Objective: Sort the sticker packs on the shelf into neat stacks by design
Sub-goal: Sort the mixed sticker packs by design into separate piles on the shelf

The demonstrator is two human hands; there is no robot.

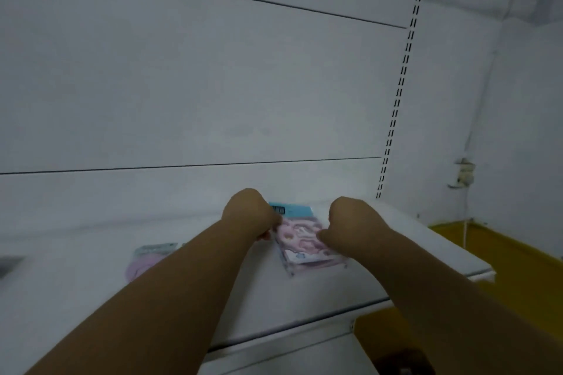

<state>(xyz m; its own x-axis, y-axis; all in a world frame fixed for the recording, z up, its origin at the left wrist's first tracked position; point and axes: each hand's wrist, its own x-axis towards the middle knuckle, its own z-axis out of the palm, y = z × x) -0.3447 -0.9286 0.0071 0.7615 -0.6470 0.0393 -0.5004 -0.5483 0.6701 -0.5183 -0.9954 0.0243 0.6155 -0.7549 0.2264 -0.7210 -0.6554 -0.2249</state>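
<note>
A stack of pink sticker packs with a blue header card lies on the white shelf, near its back right. My left hand curls around the stack's left edge and my right hand grips its right edge, fingers closed on the packs. Both forearms reach in from the bottom of the view. A second pink sticker pack with a grey header lies further left, partly hidden behind my left forearm.
A white back panel rises behind the shelf, with a slotted upright at its right end. The shelf's front edge runs diagonally. A yellow surface sits lower right. A grey object shows at the far left edge.
</note>
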